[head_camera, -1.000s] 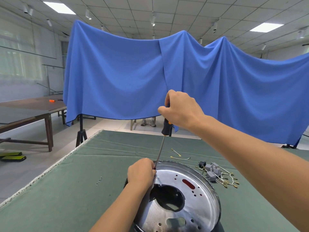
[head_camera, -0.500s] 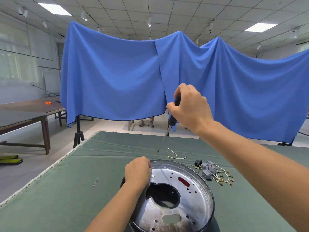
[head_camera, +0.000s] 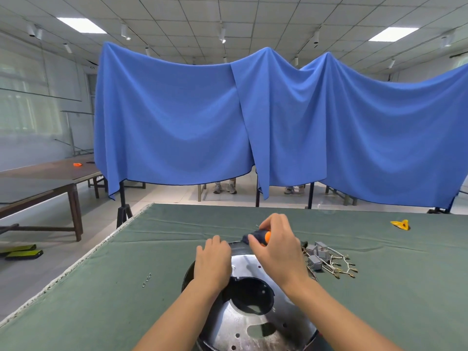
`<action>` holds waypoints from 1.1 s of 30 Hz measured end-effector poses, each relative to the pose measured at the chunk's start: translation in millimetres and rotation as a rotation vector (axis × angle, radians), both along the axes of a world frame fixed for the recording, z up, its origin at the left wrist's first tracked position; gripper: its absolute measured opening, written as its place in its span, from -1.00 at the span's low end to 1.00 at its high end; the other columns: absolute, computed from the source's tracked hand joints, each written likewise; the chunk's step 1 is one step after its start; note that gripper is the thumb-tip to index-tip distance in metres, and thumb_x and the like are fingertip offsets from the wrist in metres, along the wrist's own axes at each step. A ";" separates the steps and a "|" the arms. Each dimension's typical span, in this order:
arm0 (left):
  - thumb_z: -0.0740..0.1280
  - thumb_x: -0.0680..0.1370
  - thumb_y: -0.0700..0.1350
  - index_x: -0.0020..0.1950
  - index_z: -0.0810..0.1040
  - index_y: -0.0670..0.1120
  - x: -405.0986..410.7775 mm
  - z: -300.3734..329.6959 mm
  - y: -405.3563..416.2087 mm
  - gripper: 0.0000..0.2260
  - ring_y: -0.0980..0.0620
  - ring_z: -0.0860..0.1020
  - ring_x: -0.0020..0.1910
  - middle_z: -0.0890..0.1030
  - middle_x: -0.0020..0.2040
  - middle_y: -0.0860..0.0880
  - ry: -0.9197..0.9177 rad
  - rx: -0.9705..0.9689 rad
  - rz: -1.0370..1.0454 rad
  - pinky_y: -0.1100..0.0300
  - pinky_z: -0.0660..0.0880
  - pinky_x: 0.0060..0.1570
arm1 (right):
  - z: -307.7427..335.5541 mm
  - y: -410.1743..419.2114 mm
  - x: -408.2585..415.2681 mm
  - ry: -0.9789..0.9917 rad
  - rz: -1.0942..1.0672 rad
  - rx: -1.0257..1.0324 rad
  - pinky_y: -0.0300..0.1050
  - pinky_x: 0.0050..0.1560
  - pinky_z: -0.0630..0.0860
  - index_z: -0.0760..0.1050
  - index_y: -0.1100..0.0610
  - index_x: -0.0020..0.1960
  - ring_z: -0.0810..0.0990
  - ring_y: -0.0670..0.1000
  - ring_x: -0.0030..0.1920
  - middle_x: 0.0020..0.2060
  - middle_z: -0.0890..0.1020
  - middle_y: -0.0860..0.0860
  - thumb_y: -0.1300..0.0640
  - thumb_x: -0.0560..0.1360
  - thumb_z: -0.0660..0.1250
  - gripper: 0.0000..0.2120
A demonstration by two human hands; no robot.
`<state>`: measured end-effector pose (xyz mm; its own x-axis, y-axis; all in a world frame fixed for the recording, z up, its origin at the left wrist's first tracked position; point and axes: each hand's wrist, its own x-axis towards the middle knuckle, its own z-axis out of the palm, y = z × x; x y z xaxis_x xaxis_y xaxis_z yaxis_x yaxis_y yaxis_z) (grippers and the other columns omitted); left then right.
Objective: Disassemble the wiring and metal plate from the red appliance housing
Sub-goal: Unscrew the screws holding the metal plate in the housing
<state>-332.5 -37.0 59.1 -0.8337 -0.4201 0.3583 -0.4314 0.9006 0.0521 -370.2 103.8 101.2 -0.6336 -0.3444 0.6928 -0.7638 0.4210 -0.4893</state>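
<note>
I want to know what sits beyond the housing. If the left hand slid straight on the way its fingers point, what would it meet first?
The left hand points away over the metal plate's far rim. Past that, only bare green table cloth shows; the way looks free, though depth is unclear.

blue cloth hung behind | brown table left, orange item on it | yellow piece on green mat

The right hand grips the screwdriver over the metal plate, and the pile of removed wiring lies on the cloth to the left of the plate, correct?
Not quite. The head view shows the wiring on the cloth to the right of the metal plate, not the left. The right hand does grip the screwdriver over the plate.
</note>
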 end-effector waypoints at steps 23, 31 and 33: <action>0.15 0.55 -0.20 -0.36 0.24 -0.10 20.1 23.2 -44.2 -0.72 -0.09 0.33 -0.28 0.33 -0.32 -0.08 0.314 0.390 -0.140 0.06 0.22 -0.28 | -40.2 -5.6 -6.5 -0.379 0.058 0.262 -0.06 -0.20 0.41 0.28 0.00 -0.05 0.49 0.07 -0.16 -0.09 0.39 -0.05 0.03 0.37 0.35 -0.73; 0.20 0.59 -0.11 -0.37 0.39 -0.11 82.9 -5.7 -66.2 -0.67 0.10 0.23 -0.60 0.32 -0.54 0.03 0.661 1.239 0.117 0.35 0.10 -0.60 | -38.4 -9.9 -6.5 -0.279 0.020 0.437 -0.09 -0.27 0.32 0.22 -0.02 -0.06 0.48 0.08 -0.19 -0.08 0.35 -0.05 -0.01 0.38 0.34 -0.69; 0.26 0.59 -0.08 -0.29 0.48 -0.15 92.3 -17.0 -66.5 -0.72 0.14 0.25 -0.64 0.32 -0.54 0.04 0.683 1.382 0.112 0.37 0.12 -0.63 | -30.8 -15.1 -9.3 -0.315 0.029 0.508 -0.08 -0.26 0.36 0.19 -0.01 -0.12 0.48 0.10 -0.23 -0.13 0.36 -0.02 0.01 0.37 0.35 -0.68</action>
